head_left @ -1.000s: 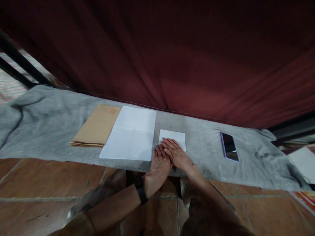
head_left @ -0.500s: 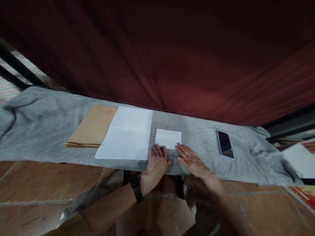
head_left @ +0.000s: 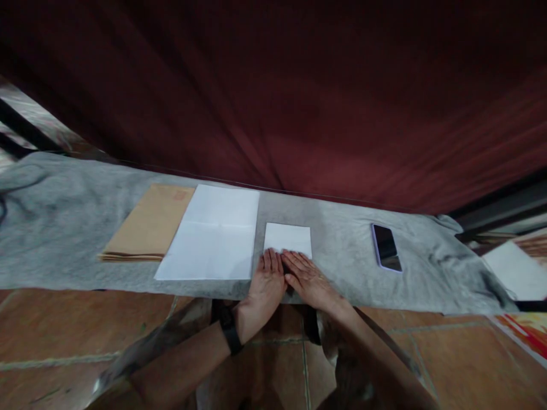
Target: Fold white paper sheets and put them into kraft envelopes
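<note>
A folded white sheet of paper lies flat on the grey cloth in front of me. My left hand rests on its near left part, fingers stretched out flat. Close beside it, my right hand lies over the near edge with its fingers also extended. Neither hand grips anything. Left of the folded paper are larger white sheets with a faint crease across the middle. They lie against a stack of brown paper envelopes.
A phone in a purple case lies to the right on the cloth. Behind the cloth-covered surface hangs a dark red curtain. Pale paper sits at the far right, and tiled floor shows below.
My right hand has moved left along the folded paper's near edge, up against my left hand. The left hand remains at the paper. The whole view has shifted slightly.
</note>
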`<state>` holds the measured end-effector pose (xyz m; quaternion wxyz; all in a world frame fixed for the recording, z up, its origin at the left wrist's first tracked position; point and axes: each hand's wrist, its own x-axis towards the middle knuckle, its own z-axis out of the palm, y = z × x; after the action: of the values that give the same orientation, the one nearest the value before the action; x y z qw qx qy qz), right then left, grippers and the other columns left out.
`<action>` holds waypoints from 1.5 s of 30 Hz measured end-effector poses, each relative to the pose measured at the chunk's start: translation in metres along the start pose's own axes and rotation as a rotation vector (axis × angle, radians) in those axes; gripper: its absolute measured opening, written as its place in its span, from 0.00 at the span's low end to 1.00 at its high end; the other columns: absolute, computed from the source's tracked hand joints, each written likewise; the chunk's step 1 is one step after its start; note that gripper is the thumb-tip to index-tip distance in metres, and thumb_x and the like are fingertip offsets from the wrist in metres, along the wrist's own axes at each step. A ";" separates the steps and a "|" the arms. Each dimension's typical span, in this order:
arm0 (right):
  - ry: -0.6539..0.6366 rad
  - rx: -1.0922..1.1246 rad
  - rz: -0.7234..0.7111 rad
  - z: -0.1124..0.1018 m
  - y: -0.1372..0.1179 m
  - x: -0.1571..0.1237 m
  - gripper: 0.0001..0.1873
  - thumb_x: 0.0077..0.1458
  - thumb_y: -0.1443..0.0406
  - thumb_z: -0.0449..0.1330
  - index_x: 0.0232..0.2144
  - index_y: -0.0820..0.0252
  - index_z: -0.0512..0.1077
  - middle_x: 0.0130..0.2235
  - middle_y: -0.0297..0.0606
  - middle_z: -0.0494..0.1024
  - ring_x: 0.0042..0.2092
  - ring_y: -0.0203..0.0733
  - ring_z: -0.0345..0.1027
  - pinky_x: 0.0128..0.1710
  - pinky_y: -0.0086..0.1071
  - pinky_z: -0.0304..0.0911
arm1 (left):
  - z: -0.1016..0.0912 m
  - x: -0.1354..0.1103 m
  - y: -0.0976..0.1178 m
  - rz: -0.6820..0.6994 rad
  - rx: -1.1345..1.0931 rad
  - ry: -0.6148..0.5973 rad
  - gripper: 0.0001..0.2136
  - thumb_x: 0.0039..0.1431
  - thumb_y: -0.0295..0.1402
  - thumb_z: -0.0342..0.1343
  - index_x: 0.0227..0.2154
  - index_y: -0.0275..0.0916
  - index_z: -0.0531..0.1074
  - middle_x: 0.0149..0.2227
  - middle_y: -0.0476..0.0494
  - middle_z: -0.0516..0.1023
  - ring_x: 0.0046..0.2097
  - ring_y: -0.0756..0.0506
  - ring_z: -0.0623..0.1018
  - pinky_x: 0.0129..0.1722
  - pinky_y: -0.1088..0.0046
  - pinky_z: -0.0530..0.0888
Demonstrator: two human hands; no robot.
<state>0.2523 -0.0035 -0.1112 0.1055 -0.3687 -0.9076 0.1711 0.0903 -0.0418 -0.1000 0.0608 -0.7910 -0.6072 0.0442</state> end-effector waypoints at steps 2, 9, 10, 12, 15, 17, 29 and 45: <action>0.006 -0.002 0.004 0.000 0.002 -0.001 0.29 0.72 0.55 0.45 0.70 0.57 0.53 0.70 0.42 0.58 0.71 0.43 0.50 0.71 0.48 0.50 | -0.001 0.000 -0.001 0.009 -0.008 -0.004 0.25 0.66 0.30 0.49 0.62 0.20 0.65 0.64 0.16 0.65 0.65 0.31 0.69 0.62 0.52 0.67; 0.000 0.027 0.020 -0.018 0.018 -0.012 0.27 0.71 0.55 0.47 0.68 0.55 0.59 0.68 0.41 0.62 0.69 0.45 0.56 0.70 0.50 0.53 | -0.011 0.000 -0.003 -0.018 -0.033 -0.052 0.29 0.68 0.38 0.49 0.60 0.14 0.64 0.61 0.11 0.67 0.62 0.29 0.72 0.58 0.54 0.69; -0.002 0.037 0.024 -0.021 0.021 -0.014 0.27 0.71 0.55 0.47 0.67 0.54 0.60 0.68 0.40 0.63 0.69 0.45 0.57 0.70 0.50 0.54 | -0.010 0.000 -0.003 -0.016 -0.043 -0.051 0.29 0.68 0.39 0.50 0.60 0.14 0.64 0.61 0.10 0.67 0.62 0.28 0.72 0.58 0.53 0.70; 0.004 0.058 0.033 -0.025 0.026 -0.017 0.25 0.72 0.55 0.46 0.66 0.54 0.63 0.67 0.40 0.65 0.68 0.45 0.59 0.69 0.50 0.55 | -0.007 0.000 -0.004 -0.017 -0.069 -0.044 0.30 0.67 0.40 0.51 0.60 0.14 0.65 0.60 0.09 0.67 0.61 0.28 0.72 0.57 0.53 0.70; 0.017 0.096 0.054 -0.030 0.033 -0.020 0.24 0.72 0.55 0.45 0.63 0.53 0.67 0.64 0.40 0.69 0.66 0.45 0.62 0.69 0.50 0.56 | -0.003 0.001 -0.004 -0.025 -0.091 -0.019 0.29 0.67 0.40 0.52 0.60 0.17 0.65 0.60 0.10 0.67 0.61 0.28 0.72 0.57 0.52 0.69; 0.032 0.121 0.081 -0.033 0.035 -0.019 0.24 0.72 0.55 0.44 0.60 0.53 0.71 0.62 0.39 0.73 0.64 0.45 0.65 0.69 0.50 0.56 | -0.002 0.003 -0.004 -0.018 -0.093 0.007 0.28 0.67 0.39 0.51 0.61 0.20 0.65 0.60 0.13 0.69 0.61 0.29 0.72 0.57 0.51 0.69; 0.048 0.022 -0.016 -0.003 0.007 0.017 0.27 0.71 0.59 0.46 0.68 0.60 0.59 0.68 0.44 0.62 0.69 0.45 0.56 0.70 0.48 0.54 | -0.002 0.010 -0.003 0.019 -0.008 0.035 0.24 0.60 0.19 0.47 0.58 0.31 0.71 0.55 0.29 0.74 0.57 0.37 0.72 0.57 0.54 0.70; 0.009 0.036 0.020 -0.026 0.044 -0.011 0.25 0.71 0.56 0.47 0.65 0.55 0.64 0.67 0.39 0.65 0.68 0.46 0.58 0.70 0.50 0.55 | -0.008 0.003 -0.014 0.000 -0.056 -0.006 0.18 0.68 0.34 0.51 0.51 0.25 0.76 0.55 0.25 0.74 0.57 0.35 0.72 0.56 0.57 0.70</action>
<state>0.2961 0.0242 -0.1048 0.1145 -0.3766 -0.9001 0.1869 0.0794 -0.0353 -0.0897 0.0367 -0.7923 -0.6083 0.0296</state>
